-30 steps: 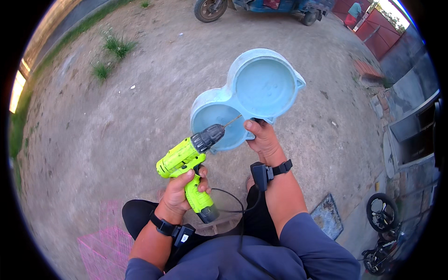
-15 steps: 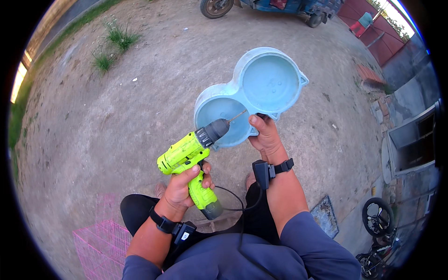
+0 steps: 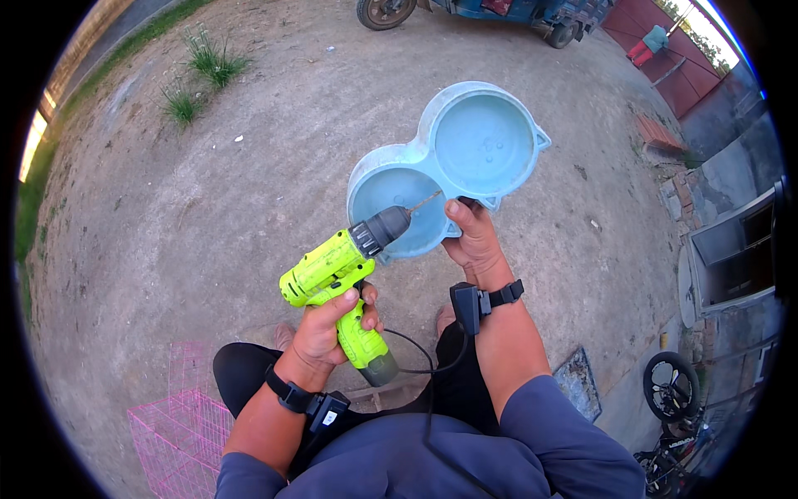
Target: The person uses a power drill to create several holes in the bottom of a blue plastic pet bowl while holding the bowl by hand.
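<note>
My left hand is closed round the handle of a bright yellow-green cordless drill. Its black chuck points up and to the right, with a thin drill bit in it. The bit's tip reaches the wall between the two round bowls of a light blue plastic double bowl; I cannot tell whether it is in the plastic. My right hand grips the near rim of this double bowl where the bowls join, thumb on top and fingers hidden beneath. The bowl is held up in the air, its hollows facing me.
Bare dirt ground surrounds my legs. A pink wire cage stands at lower left, a bicycle at lower right. A blue three-wheeled vehicle is at the far side, and another person is by the red gate. A cable hangs between my arms.
The double bowl and the drill have shifted up very slightly together. Both hands keep their grips.
</note>
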{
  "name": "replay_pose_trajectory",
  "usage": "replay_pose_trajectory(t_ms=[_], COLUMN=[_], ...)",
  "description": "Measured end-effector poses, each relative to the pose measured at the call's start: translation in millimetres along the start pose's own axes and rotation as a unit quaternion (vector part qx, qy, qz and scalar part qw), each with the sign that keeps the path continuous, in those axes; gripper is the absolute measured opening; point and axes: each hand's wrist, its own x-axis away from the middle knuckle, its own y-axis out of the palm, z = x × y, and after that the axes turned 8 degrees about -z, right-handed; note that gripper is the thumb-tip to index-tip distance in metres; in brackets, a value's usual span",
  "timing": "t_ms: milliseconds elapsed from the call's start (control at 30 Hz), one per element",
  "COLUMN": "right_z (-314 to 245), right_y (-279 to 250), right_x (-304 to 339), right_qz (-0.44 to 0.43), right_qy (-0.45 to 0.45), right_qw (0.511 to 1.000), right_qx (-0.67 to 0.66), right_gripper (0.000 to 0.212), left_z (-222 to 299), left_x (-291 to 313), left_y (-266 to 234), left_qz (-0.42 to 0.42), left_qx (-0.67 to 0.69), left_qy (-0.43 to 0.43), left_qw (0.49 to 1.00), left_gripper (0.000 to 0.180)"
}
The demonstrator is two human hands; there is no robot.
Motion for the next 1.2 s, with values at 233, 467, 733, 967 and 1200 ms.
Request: replay_pose_trajectory(t_ms=[233,467,733,967,1200], right_z=[1.0,-0.2,-0.3,21.6,20.7], right_y=[-3.5,-0.8,-0.9,0.9,3.1], right_x=[-2.0,-1.8,-2.8,-0.8,-5.0], right_qz=[-0.003,-0.001,-0.004,0.014,0.053], right_qy=[0.002,0.003,0.017,0.054,-0.023], right_qw=[1.000,1.000,1.000,0.998,0.998], right_qx=[0.002,-0.001,-0.007,0.042,0.030], right_gripper=[0.069,0.069,0.069,0.065,0.063], left_z=[0.3,0.7,2.2,6.5,8.5], left_x=[-1.9,-1.8,-1.9,-7.9,-8.7], left_y=[1.7,5.0,8.8,12.3,12.3], left_qz=[0.003,0.011,0.027,0.033,0.043], left_qx=[-0.003,-0.008,-0.010,-0.014,-0.052], left_qy=[0.000,0.003,0.004,0.011,0.027], left_qw=[1.000,1.000,1.000,0.999,0.997], left_gripper=[0.040,0.041,0.041,0.034,0.040])
